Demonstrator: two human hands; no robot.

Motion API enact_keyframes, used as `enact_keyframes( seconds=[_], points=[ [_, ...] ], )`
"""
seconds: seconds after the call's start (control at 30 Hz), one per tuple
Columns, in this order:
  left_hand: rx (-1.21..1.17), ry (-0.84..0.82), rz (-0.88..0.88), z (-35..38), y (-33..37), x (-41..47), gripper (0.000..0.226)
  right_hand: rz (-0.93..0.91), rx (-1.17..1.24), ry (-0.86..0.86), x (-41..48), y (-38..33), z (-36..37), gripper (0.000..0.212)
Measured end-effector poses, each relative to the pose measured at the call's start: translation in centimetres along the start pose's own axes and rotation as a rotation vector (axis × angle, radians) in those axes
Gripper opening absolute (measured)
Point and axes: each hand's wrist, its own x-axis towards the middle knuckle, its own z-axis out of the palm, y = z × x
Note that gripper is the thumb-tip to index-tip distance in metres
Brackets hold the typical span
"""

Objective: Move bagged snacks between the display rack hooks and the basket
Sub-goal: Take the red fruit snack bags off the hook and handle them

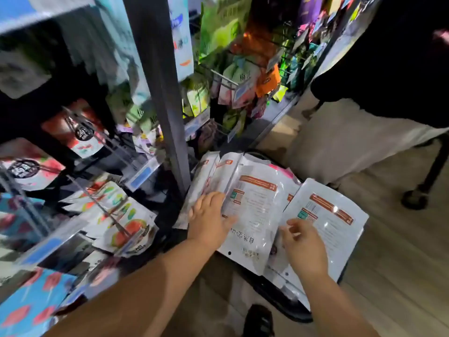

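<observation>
Floor (393,263): wood, beside a display rack (155,93) of snacks.
Basket (286,305): heaped white bags (255,210).
Left hand (209,222): flat, pressing a bag.
Right hand (303,246): fingers curled — grip unclear.

White glossy snack bags (257,210) with orange labels lie overlapping, backs up, in the dark basket (286,305); others hang on hooks (102,207).

text | white bag (252,215) | Chinese characters, too blurred to read

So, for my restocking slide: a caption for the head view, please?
Left hand resting on white snack bags piled in a basket, right hand alongside, by a display rack.
</observation>
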Motion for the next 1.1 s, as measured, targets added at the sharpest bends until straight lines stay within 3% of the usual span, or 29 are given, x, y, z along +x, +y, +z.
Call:
enact_keyframes(
  seconds=[0.13, 0.3, 0.5, 0.57, 0.67, 0.8, 0.9, 0.93, 1.0, 1.1],
  points=[
    [-0.072, -0.029, 0.077, 2.2, -0.3, 1.7, 0.067, -0.001, -0.042, -0.016, 1.6, 1.2, 1.4, 0.020],
    [-0.083, -0.125, 0.132, 3.8, -1.2, 2.8, 0.060, -0.019, -0.028, -0.027, 3.0, 2.8, 3.7, 0.013],
    [-0.137, -0.097, 0.203, 5.1, -2.0, 2.5, 0.062, -0.106, 0.083, 0.048, 3.4, 3.9, 5.5, 0.037],
    [-0.171, -0.077, 0.254, 5.6, -2.6, 2.4, 0.062, -0.154, 0.181, 0.059, 3.3, 4.2, 5.9, 0.031],
    [-0.192, -0.096, 0.328, 6.4, -3.5, 2.2, 0.061, -0.177, 0.299, 0.039, 2.9, 4.6, 6.5, 0.004],
    [-0.179, -0.008, 0.512, 7.2, -5.2, 2.2, 0.057, -0.251, 0.255, 0.051, 2.7, 5.6, 7.4, 0.037],
    [-0.180, 0.114, 0.667, 7.9, -6.5, 2.4, 0.066, -0.362, 0.155, 0.125, 2.5, 5.9, 7.5, 0.067],
    [-0.169, 0.169, 0.739, 8.3, -7.2, 2.4, 0.067, -0.402, 0.135, 0.165, 2.3, 5.9, 7.7, 0.067],
    [-0.149, 0.286, 0.897, 9.3, -8.0, 3.1, 0.061, -0.474, 0.125, 0.221, 2.4, 6.4, 8.1, 0.046],
    [-0.163, 0.330, 0.958, 10.7, -8.8, 3.9, 0.050, -0.558, 0.104, 0.283, 3.0, 7.0, 8.6, 0.013]
  ],
)
